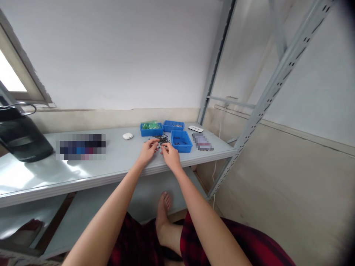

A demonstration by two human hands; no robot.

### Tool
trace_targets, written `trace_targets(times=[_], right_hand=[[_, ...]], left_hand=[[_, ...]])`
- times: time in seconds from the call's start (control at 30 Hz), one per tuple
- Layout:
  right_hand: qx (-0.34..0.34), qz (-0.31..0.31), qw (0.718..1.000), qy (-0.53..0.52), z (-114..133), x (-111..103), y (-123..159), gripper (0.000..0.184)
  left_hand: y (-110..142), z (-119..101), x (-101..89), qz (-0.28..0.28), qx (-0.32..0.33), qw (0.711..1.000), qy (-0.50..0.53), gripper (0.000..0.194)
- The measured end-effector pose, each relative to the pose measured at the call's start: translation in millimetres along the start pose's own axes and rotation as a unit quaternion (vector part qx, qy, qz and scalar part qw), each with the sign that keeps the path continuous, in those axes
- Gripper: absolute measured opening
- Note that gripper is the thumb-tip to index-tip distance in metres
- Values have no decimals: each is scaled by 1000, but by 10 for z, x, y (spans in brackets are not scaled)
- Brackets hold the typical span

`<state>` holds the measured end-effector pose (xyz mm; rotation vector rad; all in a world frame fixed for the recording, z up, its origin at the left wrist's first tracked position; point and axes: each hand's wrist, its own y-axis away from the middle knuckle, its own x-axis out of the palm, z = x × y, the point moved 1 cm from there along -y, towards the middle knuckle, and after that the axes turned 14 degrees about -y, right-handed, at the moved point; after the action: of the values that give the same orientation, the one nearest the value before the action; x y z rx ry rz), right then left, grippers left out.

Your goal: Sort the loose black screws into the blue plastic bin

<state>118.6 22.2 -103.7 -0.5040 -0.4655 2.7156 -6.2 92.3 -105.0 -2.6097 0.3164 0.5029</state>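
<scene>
A loose pile of small black screws (163, 139) lies on the grey shelf top, just beyond my fingertips. My left hand (148, 151) is at the near left side of the pile, thumb and fingers brought together in a pinch. Close beside it, my right hand (171, 155) pinches too, its fingertips near those of the left. Whatever small piece either hand holds is too tiny to make out. To the right of the pile stands a blue bin (181, 148) with a few dark screws inside.
Behind are a blue bin (151, 132) with green plastic bags and another blue bin (173, 126) with small metallic parts. A white earbud case (128, 136), a white slim device (195, 129), a blurred phone (203, 142) and a dark jug (24, 138) stand around. A metal upright (249, 122) rises right.
</scene>
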Motion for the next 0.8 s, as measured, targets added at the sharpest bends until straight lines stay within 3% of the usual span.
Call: trace_targets(times=[0.3,0.57,0.8], right_hand=[[-9,27,999,-21,-25,7,-9,32],[-7,6,1000,-26,-42,16,1,26],[-7,-30,998,-48,-77,6,-23,26]], left_hand=[[27,-14,6,28,9,1000,-5,33],[29,-5,22,25,13,1000,-8,36],[41,-43,23,33,29,999,-24,26]])
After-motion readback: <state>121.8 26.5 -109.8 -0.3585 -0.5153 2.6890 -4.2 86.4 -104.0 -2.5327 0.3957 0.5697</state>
